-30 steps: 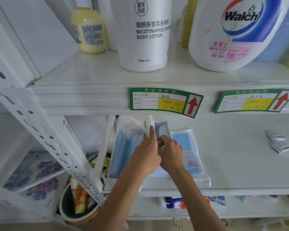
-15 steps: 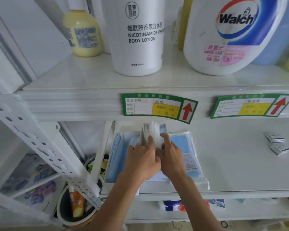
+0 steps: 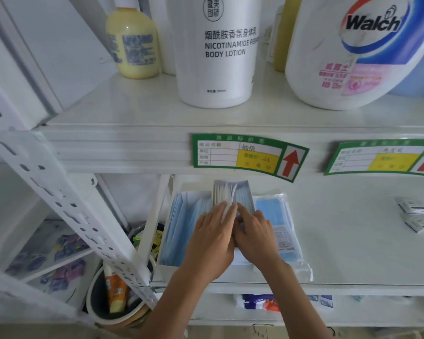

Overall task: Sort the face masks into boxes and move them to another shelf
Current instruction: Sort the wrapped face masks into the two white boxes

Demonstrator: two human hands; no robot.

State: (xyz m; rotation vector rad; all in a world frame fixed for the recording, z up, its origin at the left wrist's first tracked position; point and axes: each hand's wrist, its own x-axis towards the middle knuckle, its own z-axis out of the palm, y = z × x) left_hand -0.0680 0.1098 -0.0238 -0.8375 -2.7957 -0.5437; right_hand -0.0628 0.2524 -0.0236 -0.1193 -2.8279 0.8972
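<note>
A white open box (image 3: 168, 266) stands at the left end of the middle shelf, with blue face masks (image 3: 184, 221) packed upright in it. A bundle of white-edged masks (image 3: 227, 192) sticks up from the box's middle. My left hand (image 3: 212, 238) lies over the box with its fingers against that bundle. My right hand (image 3: 255, 233) is pressed beside it, fingertips touching the bundle's right side. A sealed clear bag of blue masks (image 3: 277, 221) lies flat just right of the box, partly under my right wrist.
Two small white packets (image 3: 414, 214) lie at the shelf's right. The upper shelf (image 3: 132, 113) carries a body lotion bottle (image 3: 216, 50), a yellow bottle (image 3: 132, 42) and a Walch jug (image 3: 353, 47). A perforated white upright (image 3: 66, 206) slants at left; a bucket (image 3: 101, 307) sits below.
The loose white flap held up a second ago has come down. Both hands have moved lower and now press the mask bundle into the box.
</note>
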